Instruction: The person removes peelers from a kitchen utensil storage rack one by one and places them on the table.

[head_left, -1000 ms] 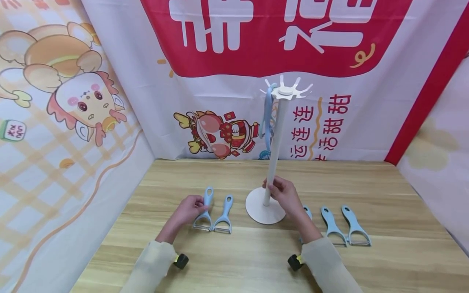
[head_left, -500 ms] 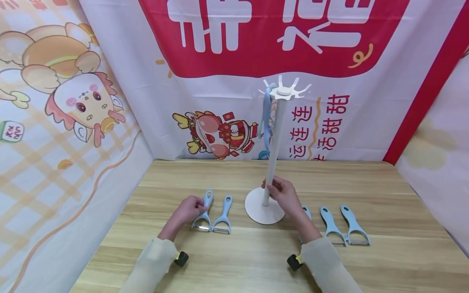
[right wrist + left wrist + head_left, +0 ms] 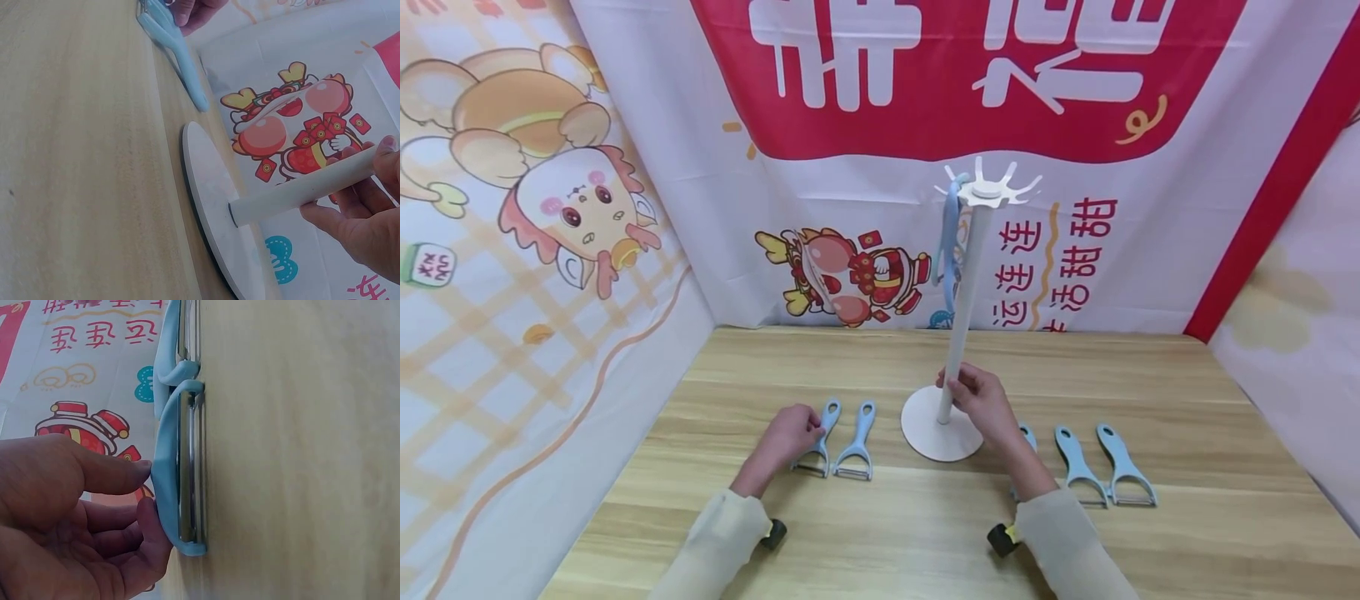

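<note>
My left hand (image 3: 792, 433) is at the leftmost light-blue vegetable peeler (image 3: 831, 414), thumb and fingertips on it near its neck. Up close in the left wrist view, this peeler's head (image 3: 165, 469) lies on the table, its metal blade towards the camera; the handle is hidden behind it. A second peeler (image 3: 862, 425) lies just to its right. With thumb and curled fingers my right hand (image 3: 981, 400) grips the white pole (image 3: 957, 342) of an upright stand, low above its round base (image 3: 925, 429). One light-blue peeler (image 3: 950, 242) hangs from the stand's hooked top (image 3: 987, 190).
Right of the stand, several peelers, such as the outer one (image 3: 1120, 458), lie on the wooden table (image 3: 910, 533); my right forearm partly covers one. A printed cloth (image 3: 850, 192) hangs behind the table, and another (image 3: 625, 375) runs along its left side.
The leftmost peeler has slid slightly towards me, its handle end now level with its neighbour's. My left hand has shifted a little with it. My right hand still holds the pole.
</note>
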Demonstrator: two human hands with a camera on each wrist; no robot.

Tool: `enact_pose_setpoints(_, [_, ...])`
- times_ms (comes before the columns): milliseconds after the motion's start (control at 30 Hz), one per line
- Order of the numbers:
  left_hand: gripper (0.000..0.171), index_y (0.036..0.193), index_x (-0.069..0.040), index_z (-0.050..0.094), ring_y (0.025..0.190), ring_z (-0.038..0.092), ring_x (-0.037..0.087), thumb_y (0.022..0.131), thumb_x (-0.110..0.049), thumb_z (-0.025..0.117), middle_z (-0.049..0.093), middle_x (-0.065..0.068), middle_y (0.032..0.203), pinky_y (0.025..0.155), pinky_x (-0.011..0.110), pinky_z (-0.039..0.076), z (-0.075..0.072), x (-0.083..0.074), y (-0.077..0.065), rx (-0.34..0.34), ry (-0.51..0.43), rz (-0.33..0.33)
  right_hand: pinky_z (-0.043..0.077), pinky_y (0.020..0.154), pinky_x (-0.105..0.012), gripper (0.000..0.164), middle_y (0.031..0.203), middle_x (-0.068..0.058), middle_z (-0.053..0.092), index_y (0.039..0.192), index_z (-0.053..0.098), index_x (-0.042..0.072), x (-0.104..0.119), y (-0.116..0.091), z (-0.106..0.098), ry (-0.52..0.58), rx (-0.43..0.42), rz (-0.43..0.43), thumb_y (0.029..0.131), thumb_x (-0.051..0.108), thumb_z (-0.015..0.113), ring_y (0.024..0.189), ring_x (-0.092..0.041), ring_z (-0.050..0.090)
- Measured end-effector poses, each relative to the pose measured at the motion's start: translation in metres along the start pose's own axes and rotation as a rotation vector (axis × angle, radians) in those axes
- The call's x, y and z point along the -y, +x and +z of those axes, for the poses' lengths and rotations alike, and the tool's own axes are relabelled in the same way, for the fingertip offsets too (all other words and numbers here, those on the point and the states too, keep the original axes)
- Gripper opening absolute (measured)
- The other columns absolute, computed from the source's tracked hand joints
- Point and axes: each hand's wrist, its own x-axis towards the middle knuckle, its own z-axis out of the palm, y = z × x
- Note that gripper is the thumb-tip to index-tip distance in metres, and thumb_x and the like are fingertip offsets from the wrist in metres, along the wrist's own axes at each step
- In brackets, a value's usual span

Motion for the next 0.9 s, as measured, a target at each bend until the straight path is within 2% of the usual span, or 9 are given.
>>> enact_pose_setpoints(267, [0.014, 0.099, -0.002, 0.069, 0.071, 0.059, 0.016, 0.090, -0.013, 0.070, 0.066, 0.006, 0.082, 0.063, 0.027, 0.051, -0.001, -0.003, -0.001, -0.001, 0.010, -0.014, 0.048, 0.104, -0.046, 0.027, 0.123, -0.017, 0.064, 0.127, 0.057, -0.004, 0.002, 0.001, 0.000, 0.009, -0.005, 0.025, 0.103, 0.008, 0.051, 0.127, -0.030, 0.057])
enact_pose_setpoints(633, [0.018, 0.102, -0.003, 0.066, 0.072, 0.059, 0.015, 0.091, -0.017, 0.070, 0.068, 0.005, 0.085, 0.065, 0.028, 0.051, -0.003, -0.009, 0.004, -0.038, 0.066, 0.033, 0.048, 0.104, -0.047, 0.020, 0.121, -0.017, 0.065, 0.119, 0.062, 0.004, 0.000, 0.000, -0.001, 0.012, -0.017, 0.020, 0.103, 0.008, 0.051, 0.126, -0.030, 0.058])
enact_pose_setpoints(767, [0.020, 0.106, -0.002, 0.065, 0.073, 0.060, 0.014, 0.091, -0.016, 0.069, 0.068, 0.004, 0.084, 0.066, 0.029, 0.051, -0.007, -0.017, 0.003, -0.072, 0.046, 0.086, 0.048, 0.104, -0.048, 0.020, 0.120, -0.016, 0.065, 0.119, 0.063, 0.004, -0.001, 0.001, -0.001, 0.005, -0.020, 0.014, 0.103, 0.008, 0.052, 0.125, -0.030, 0.059])
enact_pose_setpoints(900, [0.018, 0.106, -0.005, 0.066, 0.077, 0.061, 0.012, 0.092, -0.015, 0.069, 0.069, 0.000, 0.086, 0.072, 0.030, 0.053, -0.010, -0.029, 0.003, -0.102, 0.019, 0.168, 0.048, 0.104, -0.048, 0.020, 0.120, -0.016, 0.066, 0.120, 0.062, 0.003, 0.000, 0.000, -0.001, 0.001, -0.020, 0.008, 0.103, 0.009, 0.052, 0.125, -0.030, 0.059])
